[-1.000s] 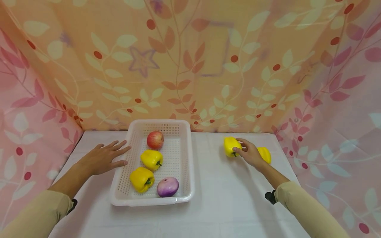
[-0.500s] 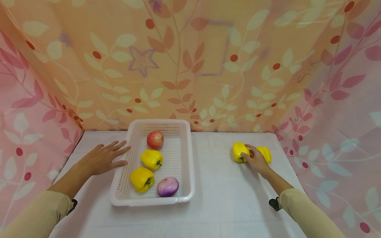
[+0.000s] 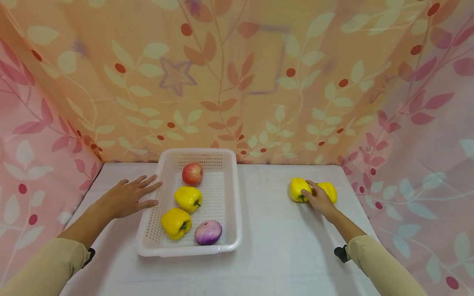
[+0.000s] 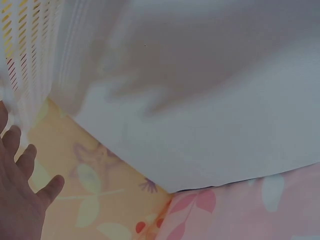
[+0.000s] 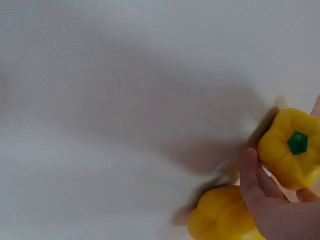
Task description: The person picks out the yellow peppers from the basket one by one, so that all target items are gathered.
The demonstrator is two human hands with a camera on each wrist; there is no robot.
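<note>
The right hand (image 3: 321, 200) grips a yellow pepper (image 3: 297, 189) between thumb and fingers over the right part of the table (image 3: 274, 238), covering one side of it; whether the pepper bears on the cloth is hard to tell. Just beside it lies a second pepper (image 3: 329, 192), partly hidden by that hand in the head view and cut off by the bottom edge in the right wrist view, where the held pepper, green stem facing the camera, runs off the right edge. The left hand (image 3: 124, 198) has its fingers straight and spread at the left side of the white basket (image 3: 239, 205); whether the fingertips touch the rim cannot be made out. The left wrist view trims both hand and basket, leaving a slotted wall with blurred yellow and red showing through. In the basket are an apple (image 3: 192, 174), a middle pepper (image 3: 188, 198), a near pepper (image 3: 175, 223) and a purple vegetable (image 3: 208, 232) of unclear kind. Soft arm shadows cross the white tabletop. Orange leaf-patterned cloth (image 3: 222, 82) with a faint purple star outline (image 3: 178, 77) hangs behind, and pink leafy cloth (image 3: 418, 164) closes both sides. Beige sleeves (image 3: 381, 263) run out of frame.
</note>
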